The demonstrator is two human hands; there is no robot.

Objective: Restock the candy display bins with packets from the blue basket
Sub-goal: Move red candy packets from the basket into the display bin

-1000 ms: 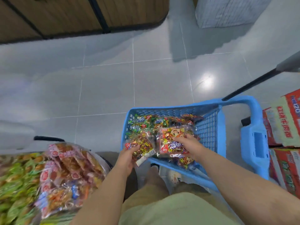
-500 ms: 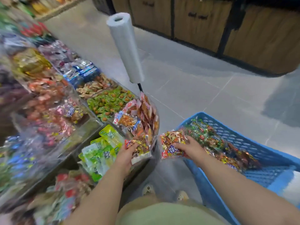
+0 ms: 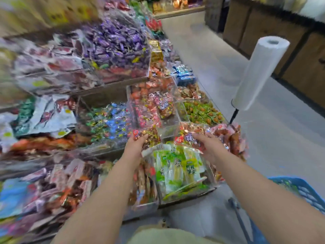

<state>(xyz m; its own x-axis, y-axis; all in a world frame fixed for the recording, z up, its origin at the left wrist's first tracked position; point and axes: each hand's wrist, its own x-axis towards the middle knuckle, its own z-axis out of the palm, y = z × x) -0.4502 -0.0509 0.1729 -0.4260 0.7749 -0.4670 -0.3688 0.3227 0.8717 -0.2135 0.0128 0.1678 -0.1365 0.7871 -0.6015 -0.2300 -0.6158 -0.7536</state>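
1. We are mid-delivery: both hands carry candy over the display bins (image 3: 168,120), while the blue basket (image 3: 306,191) sits near right.
2. Our left hand (image 3: 135,147) pinches a red-and-gold packet (image 3: 149,138) just above the near bins; our right hand (image 3: 209,148) grips a red packet with a purple label (image 3: 190,136) over the green-packet bin (image 3: 177,168).
3. Next, we judge, each packet must be matched to a bin of like candy, possibly the half-filled clear bin (image 3: 163,106) just beyond, then released.
4. The packets look glossy, crinkled and soft-sided; motion blur hides their print.
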